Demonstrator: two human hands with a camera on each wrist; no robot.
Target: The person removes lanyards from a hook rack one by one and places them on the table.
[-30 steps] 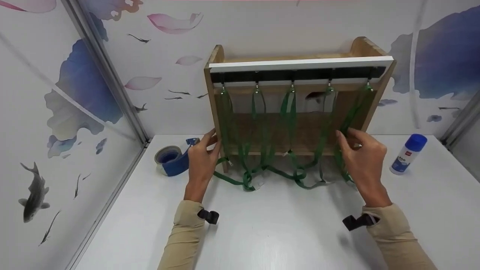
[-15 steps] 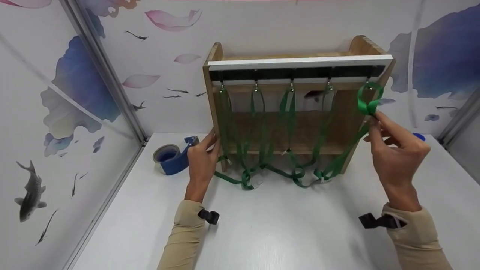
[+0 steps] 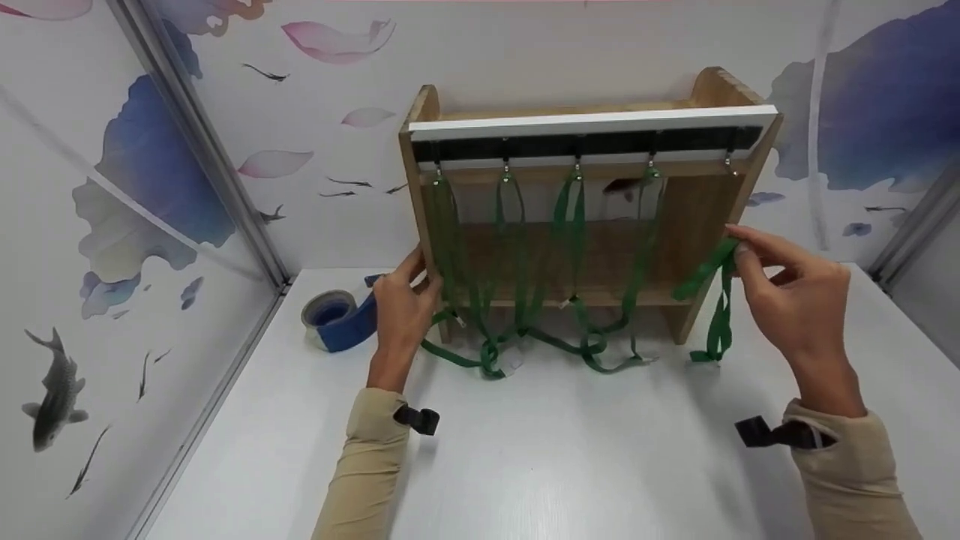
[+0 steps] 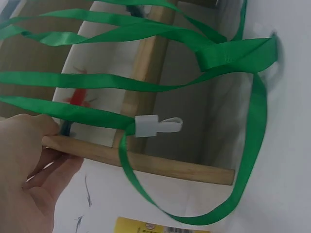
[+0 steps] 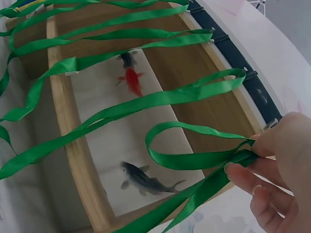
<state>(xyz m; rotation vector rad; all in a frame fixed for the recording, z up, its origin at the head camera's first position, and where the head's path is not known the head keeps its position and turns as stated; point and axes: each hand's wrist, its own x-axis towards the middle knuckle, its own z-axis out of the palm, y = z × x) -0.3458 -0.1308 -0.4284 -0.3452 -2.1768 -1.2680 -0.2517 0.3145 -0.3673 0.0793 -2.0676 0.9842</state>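
Note:
A wooden rack [image 3: 682,225] with a black strip [image 3: 615,142] of hooks along its top stands at the back. Green lanyards [image 3: 637,277] hang from four of the hooks; the rightmost hook [image 3: 729,166] is bare. My left hand [image 3: 401,315] grips the rack's left side panel, with the thumb and fingers around its edge [image 4: 87,148] in the left wrist view. My right hand [image 3: 799,307], beside the rack's right side, pinches a loose green lanyard [image 5: 194,160] between thumb and fingers; its loop and ends hang from the grip.
Left of the rack lies a roll of blue tape [image 3: 349,322] on the white table [image 3: 532,450]. Several lanyard ends trail onto the table before the rack. A patterned wall [image 3: 562,52] stands behind, with a metal post [image 3: 202,142] at the left corner.
My right hand has moved right, and the lanyard it pinches has come away from the rightmost hook, then down to the rack's side. My left hand stays at the left panel.

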